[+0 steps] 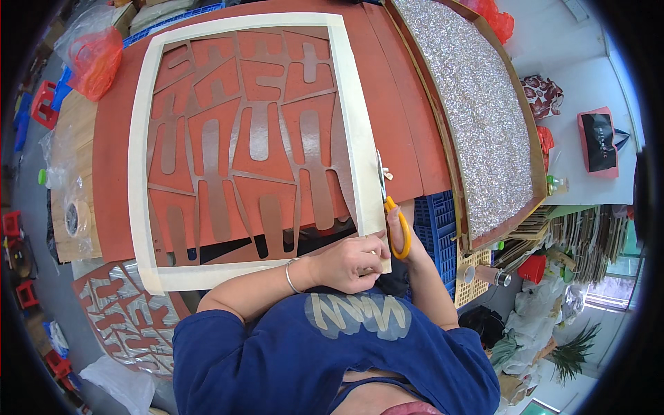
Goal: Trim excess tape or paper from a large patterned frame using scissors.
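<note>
At the lower right corner of the cut-out sheet (220,214), left hand (351,263) curled, pinching the cream border (356,138). Right hand (413,243) just beside, gripping orange scissors (391,205), blades (381,180) along the border's right side. Sheet lies ahead and left of both hands, mostly over red board (394,104). Tray (508,225) of glitter (484,124) further right.
</note>
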The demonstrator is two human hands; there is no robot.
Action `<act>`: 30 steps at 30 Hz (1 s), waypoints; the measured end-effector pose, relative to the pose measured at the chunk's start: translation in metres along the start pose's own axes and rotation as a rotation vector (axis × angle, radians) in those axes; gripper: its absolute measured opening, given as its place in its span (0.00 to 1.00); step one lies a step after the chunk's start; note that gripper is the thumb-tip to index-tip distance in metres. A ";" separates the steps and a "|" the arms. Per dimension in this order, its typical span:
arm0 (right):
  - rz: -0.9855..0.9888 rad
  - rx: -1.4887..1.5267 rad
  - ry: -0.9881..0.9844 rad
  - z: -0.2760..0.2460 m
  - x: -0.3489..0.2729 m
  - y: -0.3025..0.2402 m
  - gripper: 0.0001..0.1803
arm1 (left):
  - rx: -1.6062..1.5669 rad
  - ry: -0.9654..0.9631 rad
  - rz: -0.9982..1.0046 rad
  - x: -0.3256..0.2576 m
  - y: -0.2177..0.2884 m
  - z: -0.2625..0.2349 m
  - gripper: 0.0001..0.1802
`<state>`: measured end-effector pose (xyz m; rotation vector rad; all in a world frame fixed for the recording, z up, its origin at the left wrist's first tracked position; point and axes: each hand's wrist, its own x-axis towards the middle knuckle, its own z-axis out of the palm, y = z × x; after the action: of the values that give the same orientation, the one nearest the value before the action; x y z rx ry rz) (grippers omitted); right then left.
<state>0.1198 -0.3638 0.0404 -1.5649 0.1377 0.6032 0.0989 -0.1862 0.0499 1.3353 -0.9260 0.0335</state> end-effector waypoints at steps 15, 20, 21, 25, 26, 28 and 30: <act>-0.036 -0.412 0.084 -0.013 0.010 0.014 0.33 | -0.027 -0.056 -0.038 -0.001 0.009 -0.003 0.05; -0.020 -0.265 0.154 -0.005 0.011 0.017 0.39 | -0.038 -0.034 0.005 -0.003 0.005 -0.002 0.05; -0.021 -0.265 0.154 0.000 0.009 0.014 0.39 | -0.037 -0.034 0.006 -0.004 0.005 -0.002 0.05; 0.019 -0.201 0.211 0.006 0.007 0.008 0.42 | -0.032 -0.027 0.008 -0.006 0.005 -0.001 0.06; 0.035 -0.193 0.208 0.006 0.008 0.008 0.42 | -0.039 -0.028 -0.002 -0.006 0.005 0.000 0.06; 0.026 -0.179 0.213 0.009 0.007 0.002 0.42 | -0.039 -0.030 0.004 -0.006 0.003 0.000 0.06; 0.017 -0.165 0.218 0.011 0.007 -0.002 0.41 | -0.039 -0.032 0.010 -0.006 0.002 -0.001 0.06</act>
<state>0.1231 -0.3513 0.0393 -1.7894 0.2715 0.4643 0.0945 -0.1822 0.0486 1.2988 -0.9557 0.0016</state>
